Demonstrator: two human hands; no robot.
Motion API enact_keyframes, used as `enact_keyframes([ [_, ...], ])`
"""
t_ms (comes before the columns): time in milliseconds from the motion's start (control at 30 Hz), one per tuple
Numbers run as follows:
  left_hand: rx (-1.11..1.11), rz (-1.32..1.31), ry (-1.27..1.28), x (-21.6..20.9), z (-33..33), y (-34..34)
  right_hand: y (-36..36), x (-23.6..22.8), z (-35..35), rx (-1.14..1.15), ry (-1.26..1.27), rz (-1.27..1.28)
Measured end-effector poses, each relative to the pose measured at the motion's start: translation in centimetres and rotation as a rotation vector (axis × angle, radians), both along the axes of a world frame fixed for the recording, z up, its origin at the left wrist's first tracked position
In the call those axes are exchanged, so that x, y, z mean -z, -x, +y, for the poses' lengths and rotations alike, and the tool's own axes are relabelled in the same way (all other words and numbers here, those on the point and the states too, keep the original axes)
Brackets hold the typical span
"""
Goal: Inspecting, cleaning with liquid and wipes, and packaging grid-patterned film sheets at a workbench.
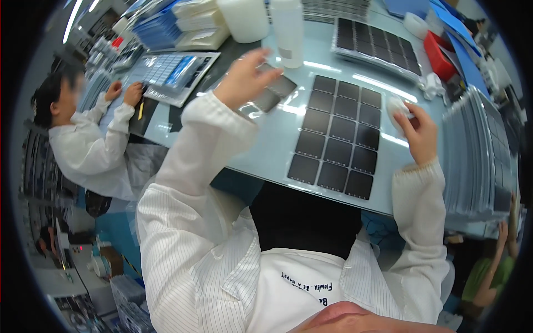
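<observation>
A sheet of dark square panels (343,119), set in rows with light gaps, lies flat on the glossy table before me. To its right, my right hand (420,133) is closed around a small white wad (396,114), perhaps cloth or tissue. My left hand (244,80) is up at the far left of the sheet, slightly blurred, with thumb and forefinger apart. Just beneath and beside it rests another dark panelled piece (282,89) with shiny clear film at its edge; the hand covers part of this piece. Whether the left fingers touch it is hard to tell.
A white bottle (287,33) and a white roll (242,19) stand at the back. More dark panels (377,44) are stacked far right, near a red bin (438,55). A tall stack of sheets (466,155) borders the right. A co-worker (89,133) sits at left.
</observation>
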State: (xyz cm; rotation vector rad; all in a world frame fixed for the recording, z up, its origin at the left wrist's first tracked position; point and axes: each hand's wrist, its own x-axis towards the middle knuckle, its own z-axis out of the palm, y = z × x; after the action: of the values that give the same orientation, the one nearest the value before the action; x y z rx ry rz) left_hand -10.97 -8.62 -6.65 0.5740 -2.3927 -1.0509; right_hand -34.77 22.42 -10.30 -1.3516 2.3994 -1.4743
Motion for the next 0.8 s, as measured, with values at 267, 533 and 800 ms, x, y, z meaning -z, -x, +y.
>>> enact_keyframes([
  [267, -0.188, 0.245, 0.203, 2.4, -2.4, 9.6, -1.7, 2.5, -3.4, -0.023, 0.292, -0.627],
  [533, -0.153, 0.456, 0.366, 3.2, -3.5, 11.5, -2.1, 1.1, -3.5, 0.033, 0.286, -0.994],
  [800, 0.065, 0.228, 0.603, -1.1, 3.6, 6.5, -1.6, 0.9, -3.1, -0.127, 0.5, -1.374],
])
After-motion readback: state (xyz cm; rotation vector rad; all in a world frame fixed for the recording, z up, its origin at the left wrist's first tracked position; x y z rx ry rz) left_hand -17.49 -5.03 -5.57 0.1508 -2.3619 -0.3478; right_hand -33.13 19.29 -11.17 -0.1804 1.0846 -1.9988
